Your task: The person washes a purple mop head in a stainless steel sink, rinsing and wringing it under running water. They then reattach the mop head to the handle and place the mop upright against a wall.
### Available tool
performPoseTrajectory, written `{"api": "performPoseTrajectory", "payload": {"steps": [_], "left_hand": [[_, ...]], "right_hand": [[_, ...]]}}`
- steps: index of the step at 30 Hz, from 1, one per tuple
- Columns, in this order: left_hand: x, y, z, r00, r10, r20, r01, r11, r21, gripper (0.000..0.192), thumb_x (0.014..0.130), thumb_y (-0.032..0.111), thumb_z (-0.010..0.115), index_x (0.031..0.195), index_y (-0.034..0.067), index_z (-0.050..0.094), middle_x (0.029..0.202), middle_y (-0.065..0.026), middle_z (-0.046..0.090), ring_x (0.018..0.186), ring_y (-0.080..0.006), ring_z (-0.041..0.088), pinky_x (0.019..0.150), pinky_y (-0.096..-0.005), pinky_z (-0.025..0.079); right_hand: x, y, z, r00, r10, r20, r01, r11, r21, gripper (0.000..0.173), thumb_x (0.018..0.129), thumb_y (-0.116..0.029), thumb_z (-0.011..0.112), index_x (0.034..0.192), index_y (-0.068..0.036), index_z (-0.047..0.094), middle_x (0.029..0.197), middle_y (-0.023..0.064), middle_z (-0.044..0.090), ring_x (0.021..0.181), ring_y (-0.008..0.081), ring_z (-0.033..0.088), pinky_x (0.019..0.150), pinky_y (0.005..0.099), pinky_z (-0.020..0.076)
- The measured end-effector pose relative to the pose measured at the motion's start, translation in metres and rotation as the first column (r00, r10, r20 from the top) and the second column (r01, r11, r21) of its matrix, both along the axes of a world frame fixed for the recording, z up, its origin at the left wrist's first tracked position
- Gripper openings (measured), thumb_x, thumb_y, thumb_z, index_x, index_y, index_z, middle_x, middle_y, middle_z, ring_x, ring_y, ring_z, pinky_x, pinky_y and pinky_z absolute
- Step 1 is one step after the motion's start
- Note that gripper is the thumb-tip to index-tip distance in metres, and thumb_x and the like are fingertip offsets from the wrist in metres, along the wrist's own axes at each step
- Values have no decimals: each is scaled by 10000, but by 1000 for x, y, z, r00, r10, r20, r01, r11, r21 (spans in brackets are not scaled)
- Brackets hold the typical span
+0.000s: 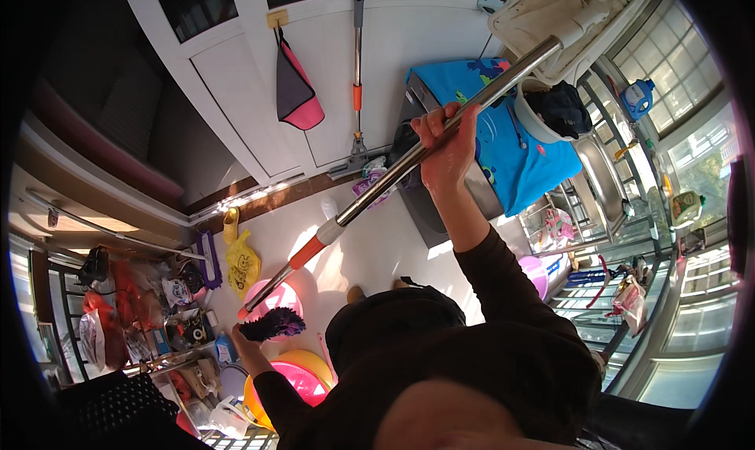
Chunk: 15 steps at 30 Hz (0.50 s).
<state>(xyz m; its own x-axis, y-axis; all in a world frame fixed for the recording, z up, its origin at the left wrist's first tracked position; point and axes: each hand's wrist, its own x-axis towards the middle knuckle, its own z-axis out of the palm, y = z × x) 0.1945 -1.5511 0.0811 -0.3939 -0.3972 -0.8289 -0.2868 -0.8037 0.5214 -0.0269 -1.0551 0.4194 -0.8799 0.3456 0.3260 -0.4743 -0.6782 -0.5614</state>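
My right hand [446, 143] grips a long metal telescopic pole [386, 181] in its upper half. The pole runs slantwise across the view, with a white-and-orange collar [315, 243] and a thinner section below it. At the lower left, my left hand [246, 345] holds a dark purple, shaggy mop head [274, 324]. Part of that hand's fingers is hidden by the mop head. The thin lower end of the pole lies just above my left hand; whether it touches the mop head I cannot tell.
A washing machine [427, 214] under a blue cover [513, 155] stands to the right, a basin [540, 116] of dark cloth on it. Another mop [357, 96] leans on the white door. Pink [277, 296] and yellow [307, 361] basins, a yellow bag [243, 264] and cluttered shelves [171, 358] lie left.
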Motion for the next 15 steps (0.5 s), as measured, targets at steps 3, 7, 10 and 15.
{"api": "performPoseTrajectory", "payload": {"steps": [3, 7, 10, 15], "left_hand": [[49, -6, -2, 990, 114, -81, -124, 984, -129, 161, 793, 260, 517, 839, 109, 550, 797, -55, 613, 719, -256, 610, 708, -434, 533], [65, -8, 24, 904, 64, -423, -133, 982, -135, 165, 771, 229, 559, 897, 125, 573, 823, -39, 620, 746, -229, 619, 708, -395, 534], [39, 34, 95, 851, 13, -525, -161, 958, -237, 309, 762, 221, 577, 1053, 119, 583, 941, -26, 612, 860, -217, 607, 801, -388, 507], [14, 36, 150, 752, -253, -609, -208, 785, -583, 473, 745, 69, 511, 1217, 34, 498, 1087, -108, 593, 1007, -256, 583, 922, -396, 467]], "right_hand": [[-24, -23, -5, 992, 82, 97, -85, 996, 32, 493, 904, -586, 415, 757, -116, 418, 533, 8, 350, 427, 127, 297, 566, 285, 327], [-49, -32, -45, 985, 86, 149, -118, 968, 224, 492, 923, -553, 407, 735, -98, 411, 509, 10, 348, 410, 113, 295, 429, 242, 273], [-58, -24, -95, 976, 89, 200, -155, 927, 341, 491, 934, -526, 408, 698, -96, 420, 508, 4, 378, 422, 94, 354, 417, 236, 296], [-52, -28, -152, 951, 231, 204, -299, 857, 420, 474, 949, -425, 464, 610, -93, 466, 532, -9, 449, 463, 66, 399, 439, 222, 310]]}}
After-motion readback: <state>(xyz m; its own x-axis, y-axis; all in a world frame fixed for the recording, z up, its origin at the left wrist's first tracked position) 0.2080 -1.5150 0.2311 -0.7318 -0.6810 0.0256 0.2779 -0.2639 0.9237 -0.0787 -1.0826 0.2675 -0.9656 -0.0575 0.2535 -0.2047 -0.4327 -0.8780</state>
